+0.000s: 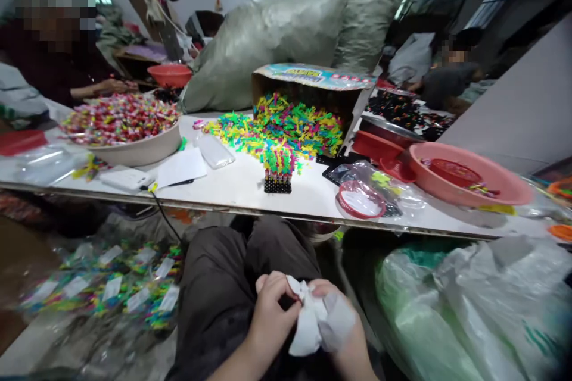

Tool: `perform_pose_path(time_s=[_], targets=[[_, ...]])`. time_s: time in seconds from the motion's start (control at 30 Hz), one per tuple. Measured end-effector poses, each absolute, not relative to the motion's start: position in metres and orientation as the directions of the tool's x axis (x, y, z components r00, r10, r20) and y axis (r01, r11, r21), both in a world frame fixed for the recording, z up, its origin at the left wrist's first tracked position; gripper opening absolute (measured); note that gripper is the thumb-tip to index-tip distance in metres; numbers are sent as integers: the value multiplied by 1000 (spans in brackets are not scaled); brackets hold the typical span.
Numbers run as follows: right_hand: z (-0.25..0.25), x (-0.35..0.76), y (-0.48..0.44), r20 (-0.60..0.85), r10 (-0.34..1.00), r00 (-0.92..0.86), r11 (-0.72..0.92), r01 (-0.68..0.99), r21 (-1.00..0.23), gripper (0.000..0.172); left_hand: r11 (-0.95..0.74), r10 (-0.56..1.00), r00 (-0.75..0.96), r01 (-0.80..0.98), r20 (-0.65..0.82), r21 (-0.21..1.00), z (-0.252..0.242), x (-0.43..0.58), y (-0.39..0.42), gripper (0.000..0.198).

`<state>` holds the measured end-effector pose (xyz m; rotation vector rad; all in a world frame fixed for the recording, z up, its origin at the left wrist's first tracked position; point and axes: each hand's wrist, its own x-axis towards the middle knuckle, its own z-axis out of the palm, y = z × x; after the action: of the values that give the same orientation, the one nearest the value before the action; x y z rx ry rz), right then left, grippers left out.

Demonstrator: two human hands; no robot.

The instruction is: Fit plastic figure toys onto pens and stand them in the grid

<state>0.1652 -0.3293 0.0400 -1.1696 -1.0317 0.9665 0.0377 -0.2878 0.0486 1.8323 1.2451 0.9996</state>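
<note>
Over my lap, a crumpled white tissue [308, 327] is held between both hands. My left hand [273, 303] pinches its left edge between thumb and fingers. My right hand [346, 318] grips the other side, and part of the tissue hangs over it. On the table in front of me stands a small black rack [277, 185] with rows of colourful plastic pieces [279, 162] upright in it. Behind it, a tipped cardboard box [313, 76] spills a heap of yellow, green, blue and pink pieces [295, 125] onto the tabletop.
A basin [134, 155] heaped with small red items stands left, near white paper [181, 166] and a phone-like case [214, 150]. At right are a pink basin [473, 184] and a red-rimmed dish [361, 200]. Plastic bags [491, 297] flank my right leg. Two people sit beyond.
</note>
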Motion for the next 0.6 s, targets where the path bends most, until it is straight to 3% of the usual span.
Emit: perform_pose_path(time_s=[0.13,0.3,0.47,0.53,0.6], targets=[[56,166,-340,106,988,112,88,152,-984,22,-304,927,344,449,151,840,37,37,-286,13],[40,175,-325,31,991,131,-1,240,-971,22,-436,801,568,338,189,834,35,34,-295,21],[-17,225,-281,-156,948,277,-179,60,-982,35,-174,712,702,206,-21,963,24,4,-289,38],[-46,248,-260,-210,895,393,-257,71,-964,28,-47,766,636,197,-91,979,12,-21,-276,33],[-72,266,-237,-163,849,503,-284,173,-943,28,116,857,489,130,-165,985,-6,-52,-261,28]])
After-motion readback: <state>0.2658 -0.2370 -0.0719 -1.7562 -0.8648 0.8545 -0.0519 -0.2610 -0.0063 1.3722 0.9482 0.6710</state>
